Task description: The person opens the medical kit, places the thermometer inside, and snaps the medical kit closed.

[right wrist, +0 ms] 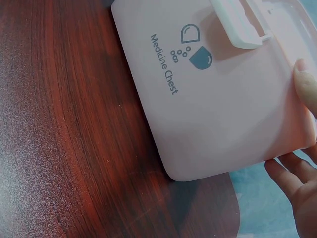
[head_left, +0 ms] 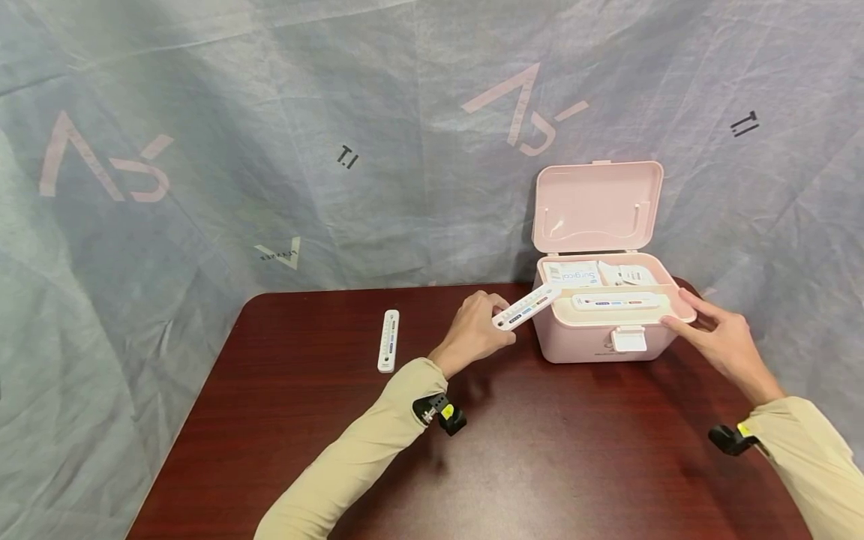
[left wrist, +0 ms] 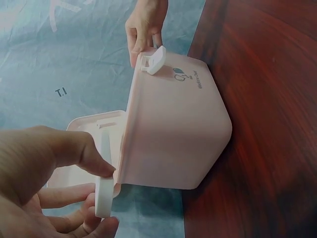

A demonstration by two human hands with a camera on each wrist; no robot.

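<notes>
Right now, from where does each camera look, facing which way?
On head: forward and down at pink plastic chest; left grip, right grip, beige sleeves show.
On left wrist: past left grip, holding slim white thermometer, toward chest and right grip.
On right wrist: at chest's printed front; right grip shows.
Wrist views share chest, right grip.

In the head view, the figures on the held thermometer [head_left: 528,307], the loose thermometer [head_left: 388,341] and the boxed thermometer [head_left: 616,301] are too small to read, and the counter [head_left: 574,450] is cut off below. In the left wrist view, the left grip [left wrist: 44,153] is cut off at left and hides part of the lid [left wrist: 89,125]. In the right wrist view, the pink box [right wrist: 218,114] and the right grip [right wrist: 303,193] are cut off.
</notes>
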